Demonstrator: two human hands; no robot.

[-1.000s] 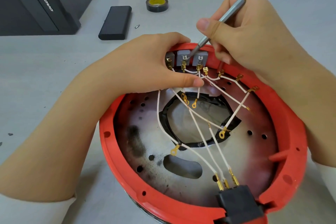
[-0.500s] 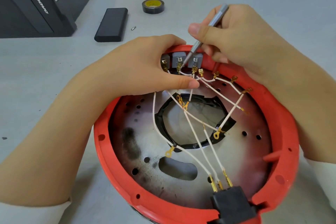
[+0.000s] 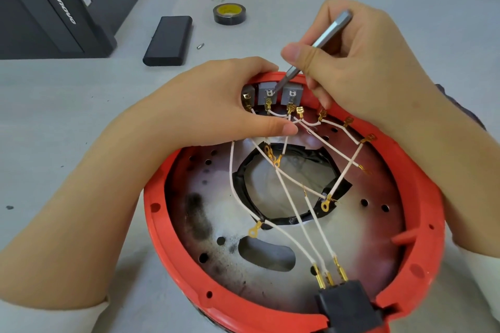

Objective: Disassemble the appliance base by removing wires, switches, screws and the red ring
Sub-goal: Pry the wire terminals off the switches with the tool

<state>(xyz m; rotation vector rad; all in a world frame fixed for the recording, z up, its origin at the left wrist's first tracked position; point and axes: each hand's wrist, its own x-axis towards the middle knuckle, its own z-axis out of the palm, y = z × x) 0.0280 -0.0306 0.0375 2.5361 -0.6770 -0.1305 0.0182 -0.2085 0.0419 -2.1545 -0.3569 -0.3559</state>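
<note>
The round appliance base lies upside down before me, its red ring (image 3: pixel 159 240) framing a scorched metal plate (image 3: pixel 359 240). Grey switches (image 3: pixel 290 93) sit at the ring's far edge. White wires (image 3: pixel 295 213) with brass terminals run from them across the plate to a black connector (image 3: pixel 349 308) at the near rim. My left hand (image 3: pixel 216 105) grips the far rim beside the switches, thumb lying on the wires. My right hand (image 3: pixel 359 62) holds a thin metal screwdriver (image 3: pixel 319 46) like a pen, its tip between two switches.
On the grey table behind the base lie a black rectangular case (image 3: pixel 169 40), a small loose bit (image 3: pixel 200 46) and a roll of black tape (image 3: pixel 230 14). A black computer tower (image 3: pixel 56 5) stands at the far left. A black-taped hole (image 3: pixel 286 186) opens in the plate's middle.
The screwdriver's tip has stayed at the switches while its handle swung left and then back right. My left hand has kept its grip on the rim.
</note>
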